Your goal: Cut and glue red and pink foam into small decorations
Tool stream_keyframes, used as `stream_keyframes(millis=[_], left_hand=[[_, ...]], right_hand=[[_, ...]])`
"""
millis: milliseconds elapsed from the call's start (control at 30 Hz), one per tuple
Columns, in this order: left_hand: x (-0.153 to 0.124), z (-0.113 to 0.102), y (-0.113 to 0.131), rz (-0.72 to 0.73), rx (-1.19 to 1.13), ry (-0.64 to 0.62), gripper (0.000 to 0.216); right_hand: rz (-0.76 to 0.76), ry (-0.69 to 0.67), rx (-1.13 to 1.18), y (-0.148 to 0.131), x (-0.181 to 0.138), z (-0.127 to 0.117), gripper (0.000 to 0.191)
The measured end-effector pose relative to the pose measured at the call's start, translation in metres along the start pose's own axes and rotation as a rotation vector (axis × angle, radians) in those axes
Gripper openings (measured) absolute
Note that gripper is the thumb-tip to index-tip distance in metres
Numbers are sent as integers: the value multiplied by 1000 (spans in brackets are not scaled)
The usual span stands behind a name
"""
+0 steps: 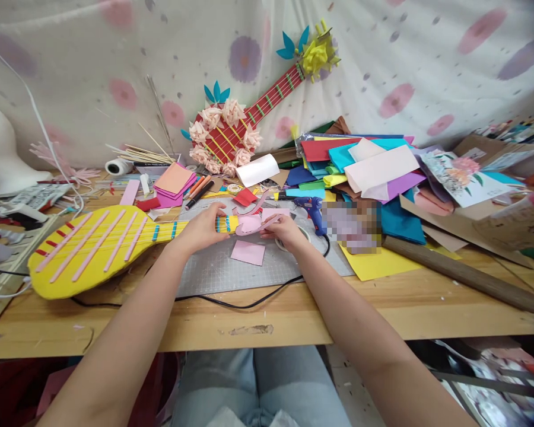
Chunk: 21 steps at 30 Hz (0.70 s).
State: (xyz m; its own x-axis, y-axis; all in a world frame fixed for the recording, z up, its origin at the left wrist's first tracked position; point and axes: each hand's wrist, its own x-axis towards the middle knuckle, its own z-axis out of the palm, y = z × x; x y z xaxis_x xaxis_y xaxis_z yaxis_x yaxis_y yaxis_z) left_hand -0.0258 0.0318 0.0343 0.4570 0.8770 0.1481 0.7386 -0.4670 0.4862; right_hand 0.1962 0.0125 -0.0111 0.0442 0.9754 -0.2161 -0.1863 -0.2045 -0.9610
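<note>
A yellow craft lute [78, 261], with pink strips across its round body and blue bands on its neck, lies at the left. My left hand [202, 228] is closed around its neck, close to the pink head end [249, 223]. My right hand [288, 230] pinches a curved pink paper strip [267, 223] against that head end. A square of pink paper [248, 252] lies on the grey cutting mat [209, 276] just below. Behind my right fingers, a roll of tape [306, 233] is partly hidden.
A blue glue gun [312, 210] sits right of my right hand, its black cord [244, 306] crossing the mat. Coloured paper sheets [378, 166] pile up behind. A red flowered craft lute [225, 133] leans on the curtain. A brown stick [463, 273] lies at right.
</note>
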Motion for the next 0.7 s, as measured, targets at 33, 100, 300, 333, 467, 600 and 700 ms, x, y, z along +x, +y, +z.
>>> stream_keyframes(millis=[33, 100, 300, 333, 467, 600, 700], left_hand=[[0, 0, 1, 0, -4, 2, 70], [1, 1, 1, -3, -15, 3, 70], [4, 2, 4, -40, -45, 4, 75], [4, 2, 6, -45, -49, 5, 75], [5, 1, 9, -71, -77, 5, 75], [5, 1, 12, -85, -79, -11, 76], [5, 1, 13, -89, -34, -39, 78]], right_hand=[[3, -8, 7, 0, 0, 0, 15], [8, -16, 17, 0, 0, 1, 17], [32, -9, 42, 1, 0, 3, 23], [35, -16, 52, 1, 0, 3, 23], [48, -35, 68, 2, 0, 3, 23], [42, -38, 67, 3, 1, 3, 24], [35, -39, 69, 4, 1, 3, 23]])
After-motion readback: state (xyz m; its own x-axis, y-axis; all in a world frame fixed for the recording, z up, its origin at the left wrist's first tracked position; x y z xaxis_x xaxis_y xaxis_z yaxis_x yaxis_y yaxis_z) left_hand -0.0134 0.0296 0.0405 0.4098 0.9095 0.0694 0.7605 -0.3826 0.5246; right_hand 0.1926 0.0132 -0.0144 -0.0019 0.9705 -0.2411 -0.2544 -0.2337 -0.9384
